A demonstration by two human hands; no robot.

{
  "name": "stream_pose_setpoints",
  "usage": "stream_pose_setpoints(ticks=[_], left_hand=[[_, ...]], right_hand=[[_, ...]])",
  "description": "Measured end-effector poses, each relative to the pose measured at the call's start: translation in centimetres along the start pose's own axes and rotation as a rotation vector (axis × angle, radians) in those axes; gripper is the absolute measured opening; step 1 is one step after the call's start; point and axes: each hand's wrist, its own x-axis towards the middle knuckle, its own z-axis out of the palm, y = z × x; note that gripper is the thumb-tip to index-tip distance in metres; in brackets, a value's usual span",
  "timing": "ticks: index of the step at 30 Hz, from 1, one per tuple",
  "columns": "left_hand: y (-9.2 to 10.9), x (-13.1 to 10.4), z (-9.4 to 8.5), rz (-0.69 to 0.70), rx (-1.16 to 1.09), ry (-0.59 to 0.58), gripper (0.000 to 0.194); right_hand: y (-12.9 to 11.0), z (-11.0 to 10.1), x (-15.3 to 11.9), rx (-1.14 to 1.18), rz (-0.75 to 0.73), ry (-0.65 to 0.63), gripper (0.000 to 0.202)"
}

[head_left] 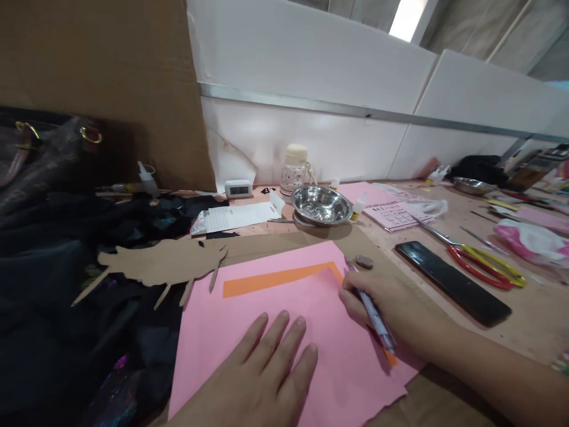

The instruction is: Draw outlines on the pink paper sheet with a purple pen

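A craft workshop: a long tabletop (528,323) along white panels (320,56) carries scissors (466,248), a squeeze bottle (149,181), a metal bowl (322,204), pink paper (213,350) and a cardboard cutout (162,261). Further right, a second bowl (472,187) suggests another work spot, though blur leaves that unsure.

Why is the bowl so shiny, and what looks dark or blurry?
Head view: the metal bowl shows bright glints, probably reflected light; head view: the bright strip up top is washed out white; head view: soft shadow lies beneath the right hand; head view: small print on the white sheet is too blurry to read.
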Motion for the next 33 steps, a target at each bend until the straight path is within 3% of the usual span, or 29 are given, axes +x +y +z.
stream_pose_setpoints(ticks=[3,5,8,10,13,17,19,22,26,29,33], left_hand=[[-0.1,0.0,0.3,-0.017,0.009,0.024,0.052],[-0.1,-0.1,0.9,-0.023,-0.01,0.075,0.053],[0.1,-0.1,1.4,-0.033,-0.025,0.068,0.057],[0.4,0.0,1.4,-0.057,-0.001,0.045,0.059],[0.7,-0.1,1.4,-0.072,0.032,0.123,0.057],[0.9,-0.3,2.1,-0.065,0.065,0.224,0.064],[0.9,-0.3,2.4,-0.084,0.075,0.262,0.067],[0.8,-0.2,2.5,-0.084,0.118,0.281,0.062],[0.9,0.0,2.6,-0.076,0.176,0.309,0.06],[0.9,0.5,3.2,-0.082,0.23,0.36,0.061],[0.4,1.0,4.5,-0.071,0.324,0.476,0.037]], right_hand=[[-0.6,-0.9,0.4,-0.159,-0.052,0.15,0.034],[-1.7,-1.2,1.1,-0.28,-0.187,0.262,0.029],[-5.1,-0.5,2.9,-0.467,-0.43,0.191,0.017],[-8.2,1.1,4.8,-0.519,-0.505,0.073,0.018],[-12.4,4.4,8.3,-0.525,-0.526,-0.093,0.026],[-14.9,9.2,12.7,-0.401,-0.486,-0.247,0.045],[-15.3,11.2,14.1,-0.41,-0.52,-0.226,0.05],[-15.3,12.8,15.1,-0.464,-0.554,-0.154,0.04],[-14.6,12.3,14.7,-0.524,-0.588,-0.119,0.03],[-13.2,10.1,13.5,-0.531,-0.602,-0.102,0.018],[-12.4,6.6,12.7,-0.415,-0.445,-0.007,0.017]])
